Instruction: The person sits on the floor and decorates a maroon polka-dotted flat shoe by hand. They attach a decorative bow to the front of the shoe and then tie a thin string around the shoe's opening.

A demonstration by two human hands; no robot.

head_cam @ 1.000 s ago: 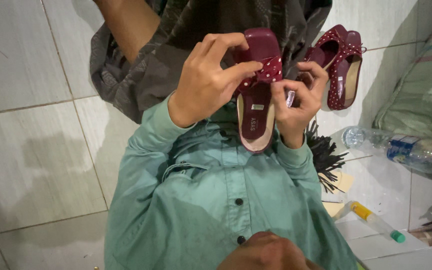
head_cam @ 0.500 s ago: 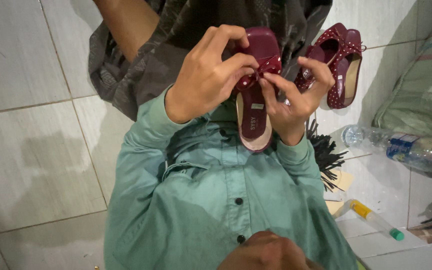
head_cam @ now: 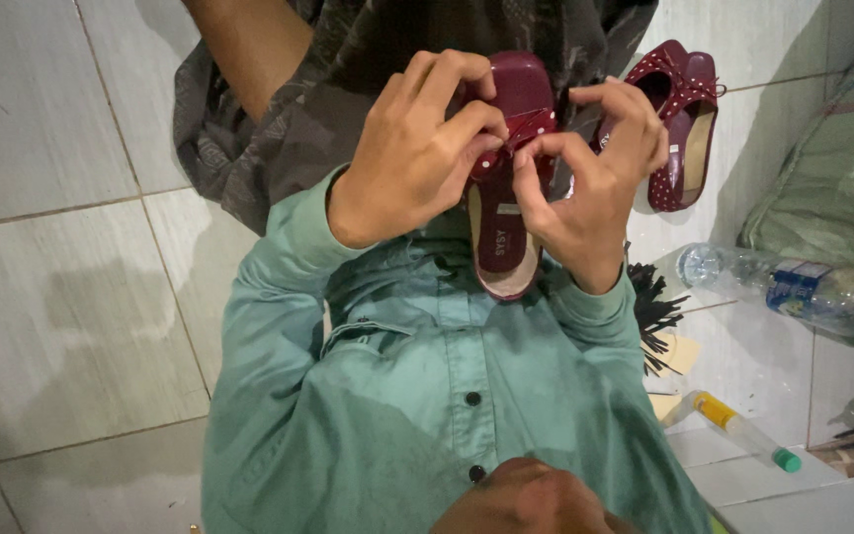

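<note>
A maroon flat shoe [head_cam: 502,232] with white dots is held over my lap, its insole facing me and its toe pointing away. My left hand [head_cam: 412,153] wraps over its toe from the left, with fingertips on the small bow. From the right, my right hand [head_cam: 590,188] pinches the same bow between thumb and forefinger. The matching second shoe [head_cam: 682,124] lies on the tiled floor just beyond my right hand. My green buttoned shirt [head_cam: 427,396] fills the lower part of the view.
A clear plastic bottle [head_cam: 793,287] lies on the floor at the right, beside a green sack [head_cam: 842,178]. A small tube with a green cap [head_cam: 738,430] and a bundle of black strands [head_cam: 654,311] lie near my right elbow. White floor tiles [head_cam: 61,297] stretch to the left.
Both hands have closed in on the bow at the shoe's front. The right thumb and forefinger moved from the shoe's side to pinch it, and the shoe now sits straighter.
</note>
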